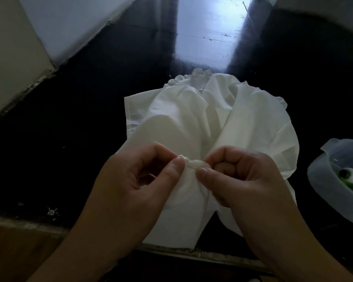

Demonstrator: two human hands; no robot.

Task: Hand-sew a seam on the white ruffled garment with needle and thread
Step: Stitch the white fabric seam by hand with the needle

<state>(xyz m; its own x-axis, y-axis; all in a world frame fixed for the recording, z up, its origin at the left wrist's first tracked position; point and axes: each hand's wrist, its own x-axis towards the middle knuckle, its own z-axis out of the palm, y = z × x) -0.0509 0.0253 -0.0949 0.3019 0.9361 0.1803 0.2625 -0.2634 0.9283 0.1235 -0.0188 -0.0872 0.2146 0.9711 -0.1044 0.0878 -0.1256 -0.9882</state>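
Observation:
The white ruffled garment lies spread on a dark surface, its frilled edge at the far end. A bunched fold of its near edge is lifted between my two hands. My left hand pinches that fold with thumb and forefinger from the left. My right hand pinches the same fold from the right, its other fingers curled in. No needle or thread shows clearly; a faint strand hangs below my right hand, too thin to identify.
A translucent plastic container with a green-and-white object inside stands at the right. The dark glossy surface reflects a bright window strip at the top. A pale wall runs along the left, and a wooden edge crosses the bottom.

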